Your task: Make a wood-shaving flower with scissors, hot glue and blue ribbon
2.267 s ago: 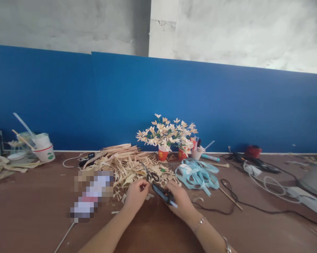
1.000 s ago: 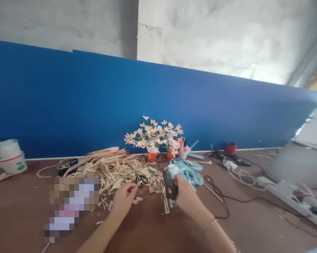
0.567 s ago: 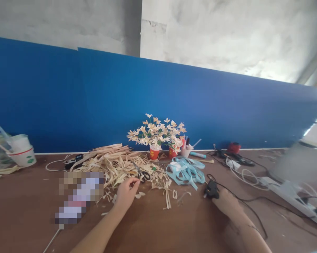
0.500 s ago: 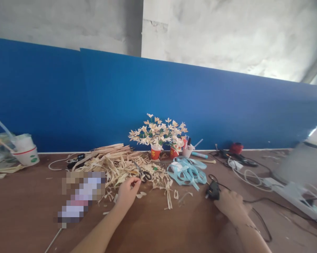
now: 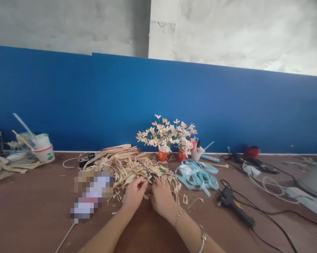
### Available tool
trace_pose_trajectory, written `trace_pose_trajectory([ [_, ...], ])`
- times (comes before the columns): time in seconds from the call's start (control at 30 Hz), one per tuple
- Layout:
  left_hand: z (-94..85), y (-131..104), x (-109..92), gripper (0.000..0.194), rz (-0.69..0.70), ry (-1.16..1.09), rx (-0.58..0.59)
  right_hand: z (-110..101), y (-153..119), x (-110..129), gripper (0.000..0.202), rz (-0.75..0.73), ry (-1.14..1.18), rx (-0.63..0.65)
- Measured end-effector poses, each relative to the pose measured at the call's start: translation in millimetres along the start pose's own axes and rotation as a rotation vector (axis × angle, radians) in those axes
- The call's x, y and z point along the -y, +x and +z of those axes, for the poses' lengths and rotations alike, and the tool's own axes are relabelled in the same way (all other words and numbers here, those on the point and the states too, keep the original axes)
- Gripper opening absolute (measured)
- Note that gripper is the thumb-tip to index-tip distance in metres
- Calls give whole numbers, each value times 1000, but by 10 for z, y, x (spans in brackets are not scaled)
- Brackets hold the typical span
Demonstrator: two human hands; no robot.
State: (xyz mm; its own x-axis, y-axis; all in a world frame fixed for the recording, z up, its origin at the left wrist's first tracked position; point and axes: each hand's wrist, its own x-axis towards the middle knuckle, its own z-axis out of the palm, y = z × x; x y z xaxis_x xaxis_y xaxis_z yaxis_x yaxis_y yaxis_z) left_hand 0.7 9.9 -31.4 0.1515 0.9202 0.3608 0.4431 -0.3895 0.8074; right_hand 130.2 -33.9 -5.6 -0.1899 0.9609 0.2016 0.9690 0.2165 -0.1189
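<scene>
My left hand [image 5: 134,195] is held low before the heap of husk strips, thumb and forefinger pinched together; what sits between them is too small to make out. Close beside it, my right hand [image 5: 163,197] has its fingers bent downward, and their tips are partly hidden. Dark-handled scissors [image 5: 145,169] lie in the pale dried husk strips [image 5: 126,163], just beyond both hands. Off to the right, a black hot glue gun [image 5: 236,207] rests on its side with its cord trailing.
Red cups [image 5: 163,155] hold cream husk flowers [image 5: 166,131] at the back. Light-blue ribbon [image 5: 197,175] is piled right of the husks. A blurred-out device [image 5: 88,200] with a cable lies left. Further off are a white cup [image 5: 44,154] and a power strip [image 5: 309,202].
My right hand has let go of the glue gun and come left, alongside my left hand. The glue gun now lies on the table. The view has shifted a little.
</scene>
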Motion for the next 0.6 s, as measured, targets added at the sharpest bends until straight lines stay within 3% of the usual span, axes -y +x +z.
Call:
trace_pose_trajectory([
  [0.23, -4, -9, -35, 21, -8, 2, 14, 87, -44, -50, 27, -12, 18, -19],
  [0.4, 0, -11, -29, 22, -20, 21, 22, 35, -44, -69, 15, -24, 190, -118],
  [0.6, -1, -25, -72, 19, -36, 81, 79, 27, -26, -127, 23, -55, 475, -329],
])
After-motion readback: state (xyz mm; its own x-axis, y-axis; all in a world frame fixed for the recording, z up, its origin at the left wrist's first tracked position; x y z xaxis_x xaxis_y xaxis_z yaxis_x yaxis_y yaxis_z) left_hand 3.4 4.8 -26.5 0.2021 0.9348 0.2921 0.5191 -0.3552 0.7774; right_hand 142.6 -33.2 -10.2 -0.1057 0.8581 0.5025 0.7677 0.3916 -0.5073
